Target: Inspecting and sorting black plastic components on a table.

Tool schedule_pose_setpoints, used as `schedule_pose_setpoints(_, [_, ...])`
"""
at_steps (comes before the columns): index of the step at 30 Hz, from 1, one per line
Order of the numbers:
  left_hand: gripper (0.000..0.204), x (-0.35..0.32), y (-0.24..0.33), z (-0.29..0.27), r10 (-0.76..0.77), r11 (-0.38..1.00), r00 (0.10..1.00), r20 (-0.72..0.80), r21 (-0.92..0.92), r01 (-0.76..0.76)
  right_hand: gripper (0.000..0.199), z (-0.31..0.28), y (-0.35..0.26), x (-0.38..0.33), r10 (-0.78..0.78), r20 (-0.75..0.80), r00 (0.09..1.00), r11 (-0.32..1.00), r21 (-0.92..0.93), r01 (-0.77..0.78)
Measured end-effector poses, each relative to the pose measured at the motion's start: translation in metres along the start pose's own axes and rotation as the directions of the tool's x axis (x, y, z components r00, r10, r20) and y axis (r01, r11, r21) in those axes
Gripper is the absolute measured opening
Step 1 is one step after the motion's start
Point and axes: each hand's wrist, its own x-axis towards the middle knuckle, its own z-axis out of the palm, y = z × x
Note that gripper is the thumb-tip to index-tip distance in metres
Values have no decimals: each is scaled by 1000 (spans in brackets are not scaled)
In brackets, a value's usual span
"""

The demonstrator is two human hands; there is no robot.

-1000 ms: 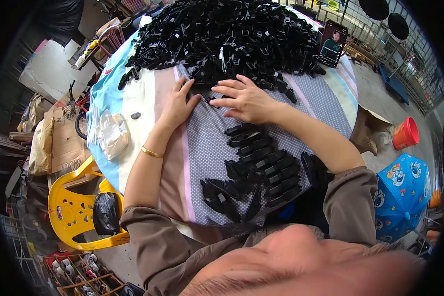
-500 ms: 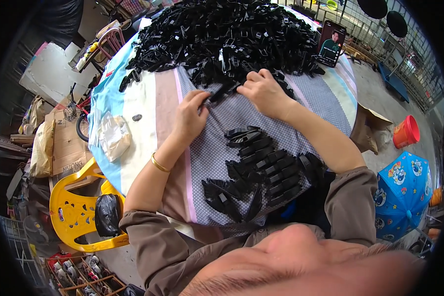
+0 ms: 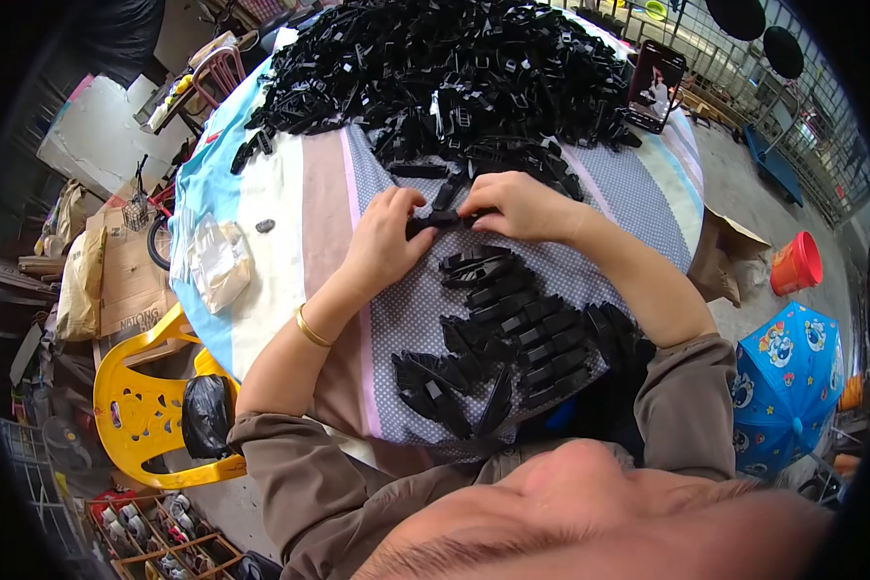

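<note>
Both hands have drawn back from the pile (image 3: 454, 77) at twelve o'clock. Left hand (image 3: 385, 242) and right hand (image 3: 517, 205) pinch one black clip (image 3: 442, 221) between them, above the table (image 3: 290, 213); finished clips (image 3: 507, 338) lie at six o'clock.

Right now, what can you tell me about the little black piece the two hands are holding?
The black piece is small, long and narrow, and looks like hard plastic. It lies roughly level just above the dotted cloth, near the front edge of the big pile of black parts. The left hand pinches its left end and the right hand its right end. Fingers hide most of it, so finer details cannot be made out.
</note>
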Motion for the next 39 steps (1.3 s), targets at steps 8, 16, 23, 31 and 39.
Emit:
schedule_pose_setpoints(8, [23, -5, 3, 1, 34, 992, 996, 79, -120, -24, 27, -13, -5, -7, 148, 11, 989, 921, -366, -134])
schedule_pose_setpoints(16, [27, -6, 17, -2, -49, 998, 996, 79, -41, 52, 23, -2, -11, -3, 44, 1, 999, 978, -206, -42])
schedule_pose_setpoints(23, [35, 6, -6, -7, -300, 894, 900, 317, -234, 381, 22, -15, -14, -2, 8, 269, 963, 997, 70, -27])
schedule_pose_setpoints(31, [25, -7, -2, 6, 108, 992, 994, -5, 61, -108, 20, 7, -11, -1, -56, -163, 985, 996, -81, 43])
schedule_pose_setpoints(39, [22, 1, -2, -1, -84, 979, 986, 145, -174, 109, 20, -9, -16, -3, 36, 0, 999, 970, -242, -35])
